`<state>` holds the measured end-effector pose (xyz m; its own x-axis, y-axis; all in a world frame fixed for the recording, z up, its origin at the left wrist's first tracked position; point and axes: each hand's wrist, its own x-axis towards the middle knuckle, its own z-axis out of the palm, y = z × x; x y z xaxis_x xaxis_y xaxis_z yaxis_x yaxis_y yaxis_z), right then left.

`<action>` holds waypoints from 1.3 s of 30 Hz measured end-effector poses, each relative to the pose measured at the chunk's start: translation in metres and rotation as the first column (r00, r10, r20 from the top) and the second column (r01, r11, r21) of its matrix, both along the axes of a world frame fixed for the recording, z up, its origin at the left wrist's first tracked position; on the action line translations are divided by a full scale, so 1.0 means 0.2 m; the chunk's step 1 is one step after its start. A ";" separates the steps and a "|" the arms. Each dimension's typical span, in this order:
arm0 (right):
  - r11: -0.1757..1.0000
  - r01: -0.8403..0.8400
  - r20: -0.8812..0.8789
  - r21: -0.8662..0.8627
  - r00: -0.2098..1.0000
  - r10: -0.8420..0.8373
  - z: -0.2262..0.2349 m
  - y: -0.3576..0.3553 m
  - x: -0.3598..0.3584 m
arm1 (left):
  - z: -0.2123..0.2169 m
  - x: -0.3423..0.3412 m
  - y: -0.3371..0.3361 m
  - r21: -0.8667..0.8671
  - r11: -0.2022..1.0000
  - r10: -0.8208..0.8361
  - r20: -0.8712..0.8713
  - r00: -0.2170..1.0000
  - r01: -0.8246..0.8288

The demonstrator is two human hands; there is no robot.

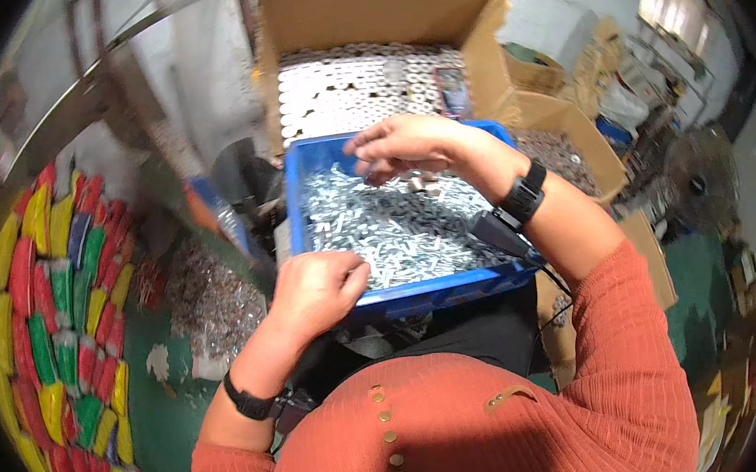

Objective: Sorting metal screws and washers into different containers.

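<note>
A blue plastic bin in front of me holds a thick layer of small silver metal pieces, too small to name surely. My left hand is closed at the bin's near left corner, its fingers curled under and hidden; whatever it holds, if anything, does not show. My right hand reaches over the far part of the bin, above the metal pieces. Its fingers are loosely bent and apart, slightly blurred, and nothing shows in them. A few small pale blocks lie just below that hand.
Behind the bin stands a large cardboard box with rows of white rolls. Another carton with small parts is at right. Colourful bundles fill the left side. Loose pieces lie on the floor. A fan stands far right.
</note>
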<state>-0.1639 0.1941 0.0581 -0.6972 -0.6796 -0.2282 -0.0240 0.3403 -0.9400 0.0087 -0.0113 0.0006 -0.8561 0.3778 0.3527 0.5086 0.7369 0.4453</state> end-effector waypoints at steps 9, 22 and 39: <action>0.622 0.560 0.639 -0.547 0.759 -0.122 -0.21 0.61 0.02 | 0.03 0.01 0.06 0.022 0.998 0.051 0.047 0.998 -0.052; 0.991 0.127 0.087 -0.052 0.989 -0.122 -0.31 0.44 0.09 | 0.02 0.03 0.09 0.005 0.995 0.104 0.024 0.994 -0.104; 0.866 -0.012 -0.354 0.500 0.910 0.216 -0.38 0.46 0.08 | 0.02 0.03 0.07 -0.002 0.994 0.106 0.029 0.994 -0.106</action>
<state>-0.1486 0.2871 -0.0180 -0.7212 -0.6365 -0.2735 -0.4155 0.7133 -0.5643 0.0148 0.0034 0.0048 -0.9013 0.2842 0.3271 0.4143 0.7864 0.4582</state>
